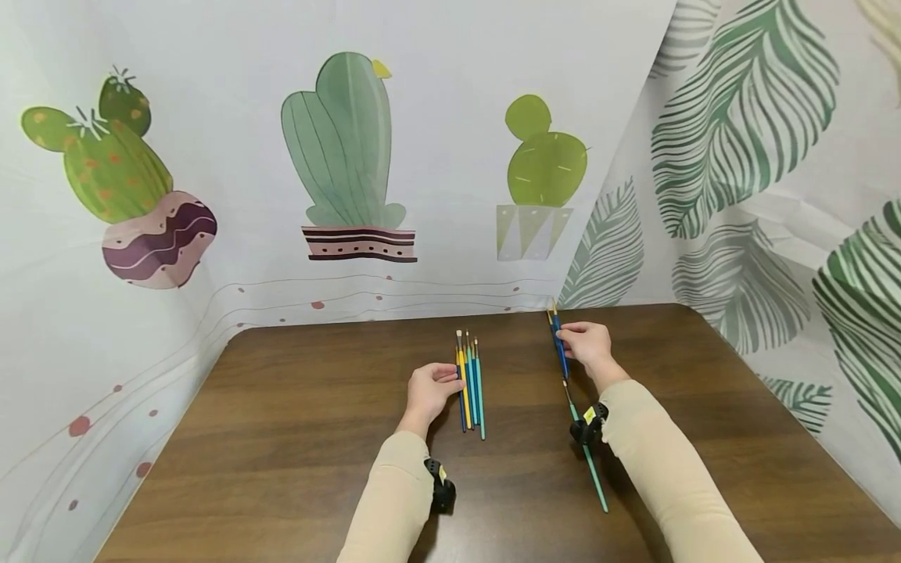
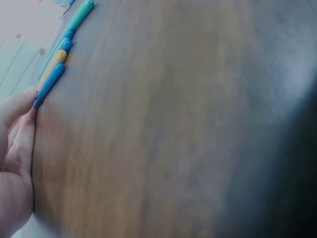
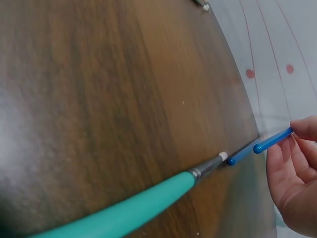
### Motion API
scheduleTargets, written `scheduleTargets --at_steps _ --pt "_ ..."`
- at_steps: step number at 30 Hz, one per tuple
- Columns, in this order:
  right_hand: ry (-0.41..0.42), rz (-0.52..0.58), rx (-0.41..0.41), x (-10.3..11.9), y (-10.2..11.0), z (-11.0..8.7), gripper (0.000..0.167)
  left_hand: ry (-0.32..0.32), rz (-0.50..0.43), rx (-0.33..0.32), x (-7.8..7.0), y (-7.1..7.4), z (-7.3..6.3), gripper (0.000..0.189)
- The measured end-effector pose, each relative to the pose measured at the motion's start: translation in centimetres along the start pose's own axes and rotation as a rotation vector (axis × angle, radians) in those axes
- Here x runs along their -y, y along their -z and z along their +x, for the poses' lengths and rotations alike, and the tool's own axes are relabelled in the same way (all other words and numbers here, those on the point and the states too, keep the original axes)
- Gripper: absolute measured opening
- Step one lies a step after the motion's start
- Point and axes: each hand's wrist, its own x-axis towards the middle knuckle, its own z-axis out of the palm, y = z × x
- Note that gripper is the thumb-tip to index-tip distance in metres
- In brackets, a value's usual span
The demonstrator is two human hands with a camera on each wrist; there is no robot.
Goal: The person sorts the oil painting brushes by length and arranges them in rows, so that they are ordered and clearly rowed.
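A row of several paintbrushes lies side by side on the wooden table, bristles toward the wall. My left hand [image 1: 431, 391] is at the row's left side, thumb and forefinger pinching the outer blue paintbrush [image 2: 51, 83] beside the yellow paintbrush [image 1: 463, 387]. A teal paintbrush [image 1: 480, 399] makes the row's right edge. Near the table's back edge, my right hand [image 1: 590, 344] pinches a slim blue paintbrush [image 3: 275, 140] between thumb and fingers. Close beside it, a second blue paintbrush [image 3: 242, 152] lies on the table. Another teal paintbrush [image 1: 591, 477] points its bristles at the blue handle ends.
The brown table [image 1: 296, 438] meets a wall hanging [image 1: 450, 195] printed with cacti and leaves along its back edge. A small black camera [image 1: 588, 424] on the right wrist overlaps the lone teal paintbrush in the head view.
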Motion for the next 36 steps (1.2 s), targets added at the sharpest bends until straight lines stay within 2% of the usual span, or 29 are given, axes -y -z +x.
scheduleTargets --at_steps 12,18,30,36 --pt "-0.027 -0.058 -0.039 -1.0 0.6 0.9 0.035 0.006 0.000 0.015 0.3 -0.2 0.0 0.029" --pt "-0.030 -0.075 -0.023 -1.4 0.8 1.0 0.034 -0.004 -0.006 0.017 0.4 -0.2 0.1 0.029" --pt "0.042 -0.155 -0.033 -2.3 0.1 1.8 0.030 -0.004 -0.012 0.013 0.3 0.0 0.3 0.029" --pt "0.058 -0.272 -0.073 -2.0 -0.3 1.8 0.028 0.001 -0.010 0.012 0.4 0.1 0.5 0.029"
